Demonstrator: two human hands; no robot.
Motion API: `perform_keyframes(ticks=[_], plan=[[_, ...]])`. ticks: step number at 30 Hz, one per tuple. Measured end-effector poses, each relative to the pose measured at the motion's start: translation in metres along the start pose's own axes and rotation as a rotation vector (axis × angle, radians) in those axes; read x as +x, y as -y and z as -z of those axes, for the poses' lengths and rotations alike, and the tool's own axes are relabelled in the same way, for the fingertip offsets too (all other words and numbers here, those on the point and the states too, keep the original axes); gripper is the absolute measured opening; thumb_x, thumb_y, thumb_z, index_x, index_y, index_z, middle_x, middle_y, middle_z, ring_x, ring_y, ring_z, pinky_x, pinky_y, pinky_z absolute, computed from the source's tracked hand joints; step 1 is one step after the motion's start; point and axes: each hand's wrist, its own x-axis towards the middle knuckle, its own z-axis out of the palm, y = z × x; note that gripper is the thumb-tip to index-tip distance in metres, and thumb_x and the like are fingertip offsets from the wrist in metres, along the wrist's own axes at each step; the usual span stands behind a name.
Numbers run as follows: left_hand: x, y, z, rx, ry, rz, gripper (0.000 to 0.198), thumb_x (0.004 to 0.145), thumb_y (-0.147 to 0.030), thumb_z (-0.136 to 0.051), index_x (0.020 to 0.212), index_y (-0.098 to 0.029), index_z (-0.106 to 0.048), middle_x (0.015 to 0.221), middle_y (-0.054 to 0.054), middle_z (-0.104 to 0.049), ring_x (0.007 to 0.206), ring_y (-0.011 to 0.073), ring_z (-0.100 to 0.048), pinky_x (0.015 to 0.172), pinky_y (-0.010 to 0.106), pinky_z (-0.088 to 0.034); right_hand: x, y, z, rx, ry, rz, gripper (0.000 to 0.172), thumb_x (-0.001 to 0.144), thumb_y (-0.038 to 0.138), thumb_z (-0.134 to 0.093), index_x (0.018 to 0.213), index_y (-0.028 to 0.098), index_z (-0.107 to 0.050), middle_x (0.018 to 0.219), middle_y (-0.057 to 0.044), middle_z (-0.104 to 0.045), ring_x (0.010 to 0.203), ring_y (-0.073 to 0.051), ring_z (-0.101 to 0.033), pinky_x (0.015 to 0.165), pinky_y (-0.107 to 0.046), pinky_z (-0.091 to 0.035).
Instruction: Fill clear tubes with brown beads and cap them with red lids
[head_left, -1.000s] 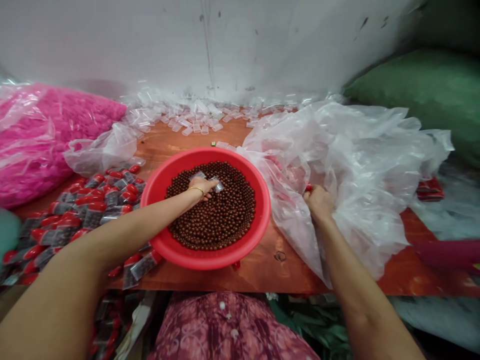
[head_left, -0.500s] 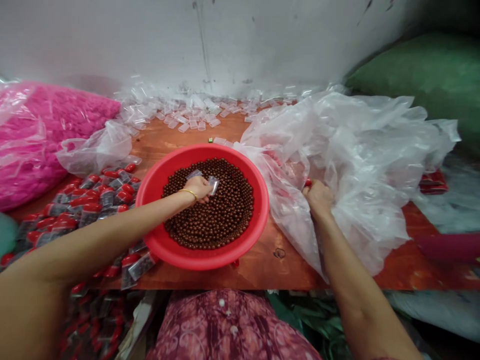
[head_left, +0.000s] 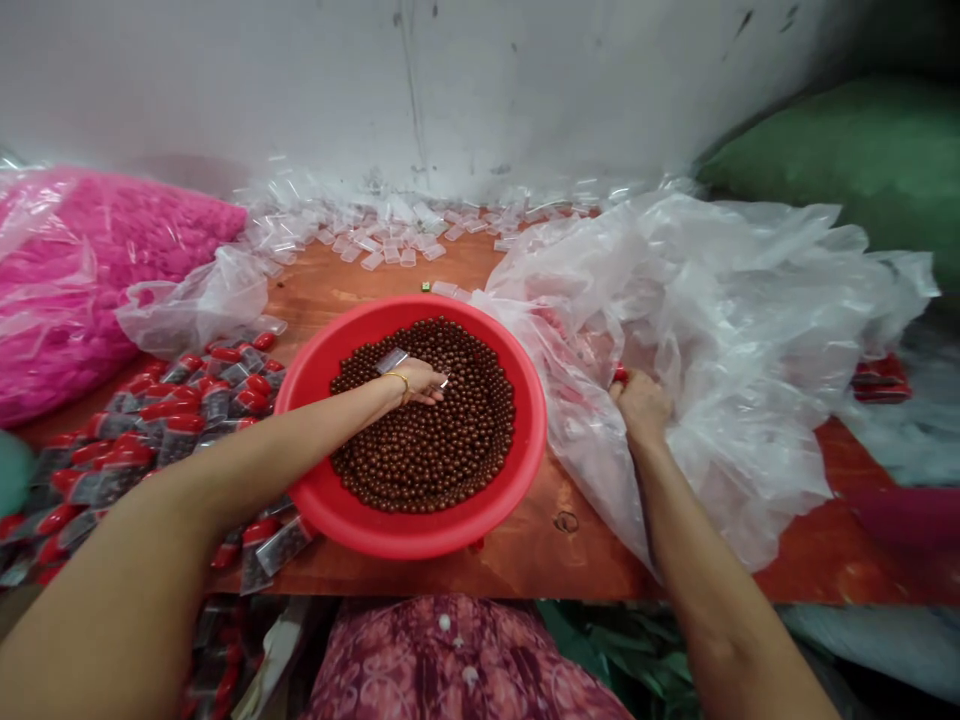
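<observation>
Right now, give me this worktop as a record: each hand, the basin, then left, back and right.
left hand: above the brown balls, small shiny item at its fingertips, mostly hidden
right hand: at the crumpled clear plastic bag, fingers on a red cap
basin: red plastic basin holding brown balls; one clear container on them
left: red-capped containers, piled; pink-filled bag
back: scattered clear containers
right: green sack

Gold bangle [head_left: 406, 386], buttoned maroon patterned garment [head_left: 450, 665]
</observation>
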Motion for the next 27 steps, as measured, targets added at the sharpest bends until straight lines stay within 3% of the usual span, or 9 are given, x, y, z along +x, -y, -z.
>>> perform_keyframes(ticks=[2,4,11,15,19,24,27], plan=[[0.002,0.001,-0.002,-0.068,0.028,-0.083,0.002,0.080,-0.015,-0.053,0.080,-0.014,-0.055,0.070,0.001,-0.062,0.059,0.0068,-0.055,0.057,0.017,-0.047,0.001,0.000,0.000,0.026,0.013,-0.006,0.037,0.084,0.022,-0.038,0.110,0.008,-0.060,0.096,-0.018,-0.064,0.090,-0.027,-0.060,0.075,-0.034,-0.043],[0.003,0.005,0.000,-0.133,0.064,-0.173,0.010,0.078,-0.013,-0.057,0.088,-0.015,-0.056,0.079,0.000,-0.063,0.065,0.0059,-0.056,0.061,0.016,-0.046,0.002,-0.001,0.000,0.066,0.032,-0.017,0.038,0.084,0.023,-0.037,0.110,0.009,-0.061,0.096,-0.018,-0.064,0.091,-0.027,-0.059,0.077,-0.035,-0.042],[-0.011,0.014,0.012,-0.399,0.220,-0.504,0.038,0.052,-0.014,-0.078,0.083,-0.011,-0.056,0.078,0.000,-0.064,0.073,0.0077,-0.058,0.074,0.020,-0.044,0.003,-0.011,-0.006,0.347,-0.056,-0.044,0.039,0.079,0.028,-0.038,0.108,0.009,-0.057,0.099,-0.015,-0.061,0.090,-0.025,-0.055,0.081,-0.035,-0.041],[-0.035,0.011,0.010,-0.570,0.349,-0.523,0.058,0.050,-0.015,-0.081,0.102,-0.012,-0.056,0.095,0.005,-0.066,0.085,0.0125,-0.061,0.082,0.025,-0.045,0.001,-0.017,-0.011,0.482,-0.113,-0.066,0.039,0.080,0.030,-0.034,0.108,0.010,-0.052,0.098,-0.013,-0.061,0.086,-0.022,-0.054,0.078,-0.032,-0.042],[-0.058,0.011,0.012,-0.677,0.413,-0.501,0.048,0.057,-0.014,-0.076,0.102,-0.016,-0.058,0.103,0.003,-0.064,0.086,0.0128,-0.062,0.089,0.030,-0.045,0.000,-0.019,-0.014,0.520,-0.097,-0.072,0.036,0.080,0.029,-0.034,0.106,0.011,-0.051,0.096,-0.012,-0.060,0.083,-0.020,-0.055,0.076,-0.030,-0.043],[-0.074,0.014,0.016,-0.742,0.392,-0.564,0.038,0.061,-0.011,-0.072,0.094,-0.017,-0.055,0.096,0.001,-0.063,0.090,0.0147,-0.063,0.090,0.031,-0.045,0.002,-0.014,-0.010,0.453,-0.029,-0.064,0.042,0.078,0.027,-0.039,0.114,0.010,-0.051,0.091,-0.011,-0.061,0.082,-0.022,-0.056,0.075,-0.033,-0.043],[-0.072,0.015,0.016,-0.752,0.377,-0.581,0.043,0.056,-0.011,-0.076,0.093,-0.016,-0.054,0.097,0.001,-0.063,0.088,0.0154,-0.064,0.087,0.031,-0.046,0.005,-0.008,-0.006,0.389,0.031,-0.044,0.037,0.074,0.026,-0.046,0.105,0.013,-0.060,0.083,-0.010,-0.061,0.082,-0.025,-0.057,0.077,-0.038,-0.043]])
